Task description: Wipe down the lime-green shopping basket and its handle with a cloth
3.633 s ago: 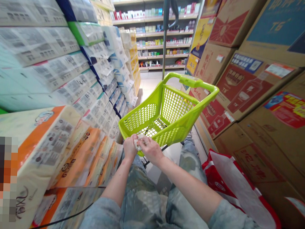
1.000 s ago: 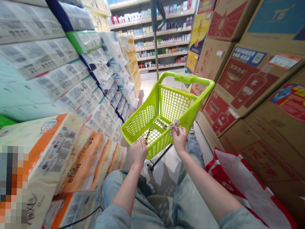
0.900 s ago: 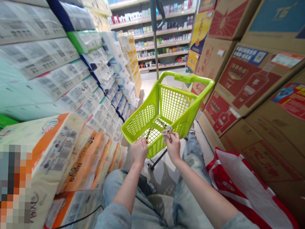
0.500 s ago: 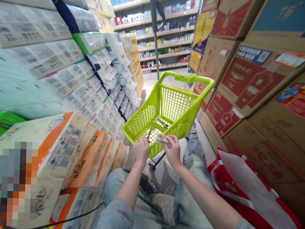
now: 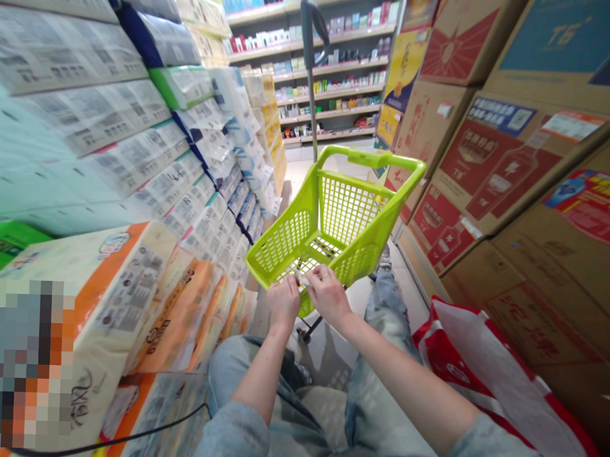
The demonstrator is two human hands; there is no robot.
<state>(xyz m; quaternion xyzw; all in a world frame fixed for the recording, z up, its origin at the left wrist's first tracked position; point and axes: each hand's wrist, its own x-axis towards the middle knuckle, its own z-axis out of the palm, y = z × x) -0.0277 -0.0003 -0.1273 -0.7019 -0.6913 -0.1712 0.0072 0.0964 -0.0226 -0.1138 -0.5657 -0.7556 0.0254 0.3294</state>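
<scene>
Over the near rim of a lime-green shopping basket cart (image 5: 369,257), my two hands are close together. My left hand (image 5: 283,302) is closed in a fist-like pinch; what it holds is too small and hidden to name. My right hand (image 5: 328,296) is closed on a small crumpled whitish wad (image 5: 303,279), which lies against the fingertips of my left hand. Between the fingers most of the wad is hidden. The cart's basket stands tilted, with a lattice floor and a caster wheel below.
Stacked tissue packs (image 5: 182,304) line the left side. Cardboard cartons (image 5: 487,168) are piled on the right, with a red and white bag (image 5: 509,389) before them. Shelves of small goods (image 5: 335,76) stand behind the cart. A black cable (image 5: 148,434) crosses the lower left.
My right hand has moved left and slightly up, bringing the whitish wad to my left fingertips. My left hand has hardly moved. The cart stays in place.
</scene>
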